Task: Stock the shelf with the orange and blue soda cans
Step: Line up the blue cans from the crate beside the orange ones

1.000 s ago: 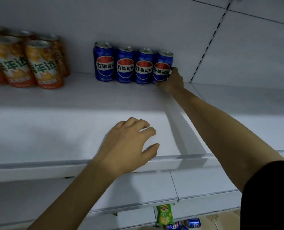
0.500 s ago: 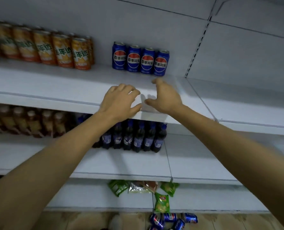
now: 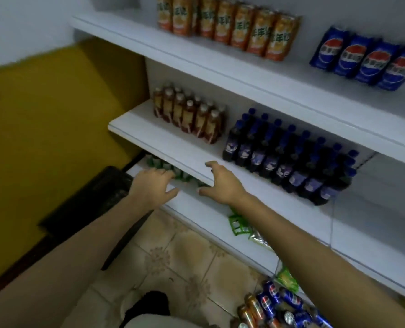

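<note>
Several orange soda cans (image 3: 229,27) stand in rows on the top white shelf (image 3: 220,65), with a row of blue soda cans (image 3: 364,58) to their right. More blue and orange cans (image 3: 274,306) lie in a loose heap on the tiled floor at the bottom right. My left hand (image 3: 153,187) and my right hand (image 3: 222,183) hover empty, fingers spread, in front of the middle shelf's front edge (image 3: 187,164), far below the stocked cans.
The middle shelf holds reddish tea bottles (image 3: 189,117) and dark blue-capped soda bottles (image 3: 289,157). Green-topped items (image 3: 170,166) and green snack bags (image 3: 241,224) sit on lower shelves. A yellow wall (image 3: 54,119) and a black basket (image 3: 90,202) are at left.
My right hand let go of the rightmost blue can on the top shelf. Both hands dropped from the top shelf to the middle shelf's edge, and my view swung down and left.
</note>
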`<state>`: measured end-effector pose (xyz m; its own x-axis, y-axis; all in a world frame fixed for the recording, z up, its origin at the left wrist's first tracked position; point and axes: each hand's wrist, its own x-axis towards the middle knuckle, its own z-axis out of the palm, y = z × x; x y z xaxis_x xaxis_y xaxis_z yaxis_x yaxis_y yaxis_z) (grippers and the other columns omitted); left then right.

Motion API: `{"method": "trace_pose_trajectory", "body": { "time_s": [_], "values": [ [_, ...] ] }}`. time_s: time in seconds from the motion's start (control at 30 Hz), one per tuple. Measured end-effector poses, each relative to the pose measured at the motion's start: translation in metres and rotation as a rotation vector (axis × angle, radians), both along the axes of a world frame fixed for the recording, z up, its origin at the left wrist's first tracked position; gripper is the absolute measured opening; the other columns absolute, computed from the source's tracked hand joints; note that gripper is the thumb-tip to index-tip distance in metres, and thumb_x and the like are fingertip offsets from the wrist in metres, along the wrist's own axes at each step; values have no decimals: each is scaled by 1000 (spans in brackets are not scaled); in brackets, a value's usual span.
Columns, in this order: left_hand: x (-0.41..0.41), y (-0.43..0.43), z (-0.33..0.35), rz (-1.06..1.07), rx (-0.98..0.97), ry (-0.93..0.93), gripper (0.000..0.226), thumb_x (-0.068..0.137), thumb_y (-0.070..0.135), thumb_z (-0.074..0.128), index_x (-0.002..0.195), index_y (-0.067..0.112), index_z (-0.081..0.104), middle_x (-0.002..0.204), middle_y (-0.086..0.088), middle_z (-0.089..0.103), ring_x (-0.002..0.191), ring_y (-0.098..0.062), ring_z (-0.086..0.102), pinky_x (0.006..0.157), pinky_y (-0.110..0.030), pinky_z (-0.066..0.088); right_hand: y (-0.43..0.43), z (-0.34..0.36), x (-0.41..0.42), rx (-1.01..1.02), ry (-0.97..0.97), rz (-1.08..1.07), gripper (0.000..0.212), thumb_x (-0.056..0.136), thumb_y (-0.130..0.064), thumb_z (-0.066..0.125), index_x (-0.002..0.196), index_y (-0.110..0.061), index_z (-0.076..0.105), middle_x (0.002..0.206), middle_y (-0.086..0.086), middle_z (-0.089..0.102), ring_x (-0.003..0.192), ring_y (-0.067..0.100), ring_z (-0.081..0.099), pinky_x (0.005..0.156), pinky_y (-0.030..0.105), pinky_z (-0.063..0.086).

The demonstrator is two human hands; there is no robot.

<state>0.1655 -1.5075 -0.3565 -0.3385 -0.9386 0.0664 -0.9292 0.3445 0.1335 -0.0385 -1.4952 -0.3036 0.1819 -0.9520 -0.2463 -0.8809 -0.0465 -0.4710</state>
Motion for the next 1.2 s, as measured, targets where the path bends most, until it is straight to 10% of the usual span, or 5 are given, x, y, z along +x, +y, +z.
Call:
{"method": "trace_pose_trajectory", "body": {
  "time_s": [0.33, 0.47, 0.67, 0.93, 1.2],
  "values": [
    [232, 118, -92, 470, 391, 32, 41, 91, 48, 51, 122, 21, 55, 114, -3, 63, 105, -24, 57, 83, -35, 49, 30, -117, 247, 355, -80, 255, 74, 82, -34, 70, 142, -15, 32, 138, 10, 45, 122, 27, 47, 90, 32, 45],
    [286, 144, -112, 495, 356, 49, 18, 81, 30, 66, 84, 13, 73, 78, 0, 70, 67, -12, 66, 56, -24, 52, 51, -154, 309, 543, -179, 178, 71, 85, -30, 69, 143, -13, 32, 141, 9, 43, 126, 24, 45, 88, 25, 40],
    [299, 158, -170, 618, 786, 159, 43, 91, 47, 52, 125, 21, 57, 121, -3, 63, 109, -23, 57, 85, -36, 50, 61, -206, 313, 767, -217, -55, 72, 86, -31, 67, 145, -10, 31, 145, 9, 40, 128, 24, 43, 95, 25, 37],
    [308, 85, -211, 646, 1054, 291, 37, 93, 42, 54, 123, 20, 57, 122, 1, 63, 110, -16, 57, 88, -28, 46, -24, -285, 317, 914, -222, -351, 55, 88, -34, 65, 132, -6, 49, 136, 13, 51, 122, 27, 51, 96, 31, 41],
    [350, -76, -302, 700, 1060, 429, 24, 94, 35, 55, 113, 20, 59, 112, 2, 63, 107, -17, 57, 81, -23, 39, -188, -376, 388, 841, -232, -57, 31, 91, -26, 62, 114, -4, 60, 103, 8, 55, 102, 21, 55, 82, 28, 41]
  ]
}}
